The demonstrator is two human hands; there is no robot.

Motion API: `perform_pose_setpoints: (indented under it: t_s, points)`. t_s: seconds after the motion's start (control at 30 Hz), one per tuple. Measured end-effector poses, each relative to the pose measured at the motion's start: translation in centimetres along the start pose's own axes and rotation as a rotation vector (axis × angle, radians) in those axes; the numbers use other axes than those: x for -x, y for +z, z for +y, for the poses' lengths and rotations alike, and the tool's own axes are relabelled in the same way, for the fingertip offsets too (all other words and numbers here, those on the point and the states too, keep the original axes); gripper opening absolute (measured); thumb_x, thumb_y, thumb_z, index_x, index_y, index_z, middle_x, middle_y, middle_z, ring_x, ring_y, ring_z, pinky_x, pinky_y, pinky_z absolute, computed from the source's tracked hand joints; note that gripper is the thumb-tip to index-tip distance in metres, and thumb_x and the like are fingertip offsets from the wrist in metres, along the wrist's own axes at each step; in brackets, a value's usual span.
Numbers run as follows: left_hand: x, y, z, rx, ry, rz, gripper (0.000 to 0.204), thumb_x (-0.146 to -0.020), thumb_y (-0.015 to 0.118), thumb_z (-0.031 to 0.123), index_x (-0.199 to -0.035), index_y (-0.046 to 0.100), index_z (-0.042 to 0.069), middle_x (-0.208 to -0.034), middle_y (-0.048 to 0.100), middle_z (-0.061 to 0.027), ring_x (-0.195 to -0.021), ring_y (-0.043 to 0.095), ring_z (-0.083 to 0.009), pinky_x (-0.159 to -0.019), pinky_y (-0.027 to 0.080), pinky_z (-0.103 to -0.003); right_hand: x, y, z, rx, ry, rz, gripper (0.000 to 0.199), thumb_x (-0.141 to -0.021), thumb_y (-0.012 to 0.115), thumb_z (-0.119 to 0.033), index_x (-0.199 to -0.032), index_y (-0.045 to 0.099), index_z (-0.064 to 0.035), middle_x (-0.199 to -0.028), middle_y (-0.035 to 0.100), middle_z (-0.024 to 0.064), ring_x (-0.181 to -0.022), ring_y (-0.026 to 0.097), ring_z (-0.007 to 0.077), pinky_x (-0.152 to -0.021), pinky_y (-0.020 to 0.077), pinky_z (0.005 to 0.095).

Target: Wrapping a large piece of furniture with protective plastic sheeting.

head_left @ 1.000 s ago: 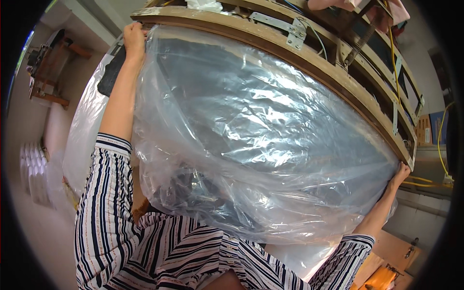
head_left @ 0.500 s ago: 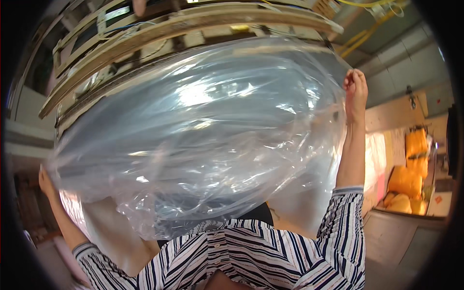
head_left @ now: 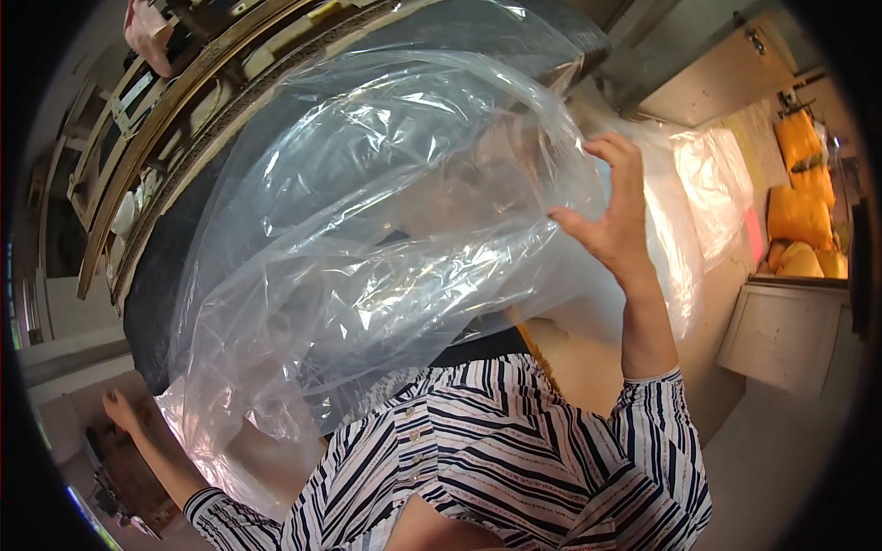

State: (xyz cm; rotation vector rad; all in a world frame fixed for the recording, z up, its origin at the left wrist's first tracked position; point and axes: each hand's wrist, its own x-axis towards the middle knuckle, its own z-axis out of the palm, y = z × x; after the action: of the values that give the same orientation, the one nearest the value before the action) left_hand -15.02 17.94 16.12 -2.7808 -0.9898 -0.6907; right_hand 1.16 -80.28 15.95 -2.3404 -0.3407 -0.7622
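Note:
A large sheet of clear plastic film (head_left: 367, 285) lies loose and crumpled in front of me, its lower edge draping against my striped shirt. Over its right side, my right hand (head_left: 616, 207) is raised with thumb and fingers spread apart in a C shape. Nothing is gripped in it, though the fingertips are close to or touching the film. My left hand (head_left: 119, 410) is out at the far left, apart from the film, its few visible fingers loosely extended and nothing seen in them. Beneath the film shows a dark flat surface (head_left: 152, 285).
Beyond the dark surface runs a wooden slatted frame (head_left: 138, 174). A pink cloth or glove (head_left: 150, 35) is at the upper left. On the right are shiny wrapped plastic (head_left: 712, 184), a box of orange bundles (head_left: 799, 216) and a pale cabinet (head_left: 781, 335).
My view has turned rightward. The film has gone from stretched to bunched and billowing. Both hands have let go; the left has dropped away, and the right has opened.

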Motion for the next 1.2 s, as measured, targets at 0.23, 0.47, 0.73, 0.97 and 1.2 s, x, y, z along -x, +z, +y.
perform_pose_setpoints:
  t_s: [0.23,0.47,0.73,0.97,1.2]
  points:
    - [4.6,-2.1,39.9,0.595,0.517,-0.102,0.029,-0.092,0.051,0.013,-0.118,0.054,0.001,-0.116,0.057,-0.0096,-0.106,0.055,-0.0196,-0.092,0.041,-0.030,-0.8,1.4,0.7,0.291,-0.039,0.170,0.037,-0.067,0.070,-0.005,-0.101,0.057,-0.0061,-0.100,0.058,0.0092,-0.088,0.054,0.0268,-0.078,0.0436,0.0345]
    - [10.2,-4.4,52.4,0.713,0.705,-0.267,0.026,-0.091,0.053,0.016,-0.112,0.056,0.001,-0.109,0.058,-0.0116,-0.102,0.056,-0.0234,-0.087,0.042,-0.030,-3.4,1.8,1.7,-0.105,0.156,0.252,0.016,-0.081,0.058,-0.002,-0.096,0.059,-0.0060,-0.084,0.061,0.0048,-0.076,0.056,0.0151,-0.068,0.0448,0.0278]
    - [12.3,1.2,54.1,0.882,0.582,-0.152,0.010,-0.088,0.056,0.009,-0.090,0.052,0.000,-0.083,0.055,-0.0064,-0.075,0.053,-0.0179,-0.068,0.043,-0.028,-12.5,7.1,11.1,-0.790,0.899,-0.269,0.016,-0.089,0.051,-0.018,-0.094,0.057,-0.0047,-0.077,0.057,0.0021,-0.065,0.052,0.0099,-0.058,0.0418,0.0227]
    - [14.3,-1.5,55.9,0.890,0.529,-0.073,0.013,-0.087,0.058,0.013,-0.085,0.052,0.002,-0.075,0.052,-0.0050,-0.068,0.048,-0.0110,-0.064,0.041,-0.025,-22.2,15.9,14.7,0.415,0.186,-0.029,0.015,-0.083,0.056,-0.020,-0.090,0.060,-0.0074,-0.084,0.064,0.0168,-0.080,0.062,0.0344,-0.066,0.0473,0.0435]
    - [18.1,-2.7,52.8,1.225,0.275,-0.387,0.009,-0.083,0.060,0.009,-0.085,0.054,0.003,-0.075,0.052,-0.0016,-0.066,0.046,-0.0102,-0.061,0.039,-0.022,-20.5,17.9,11.2,0.192,-0.106,-0.072,0.010,-0.083,0.057,-0.016,-0.092,0.057,-0.0101,-0.084,0.063,0.0140,-0.082,0.060,0.0360,-0.066,0.0469,0.0449]
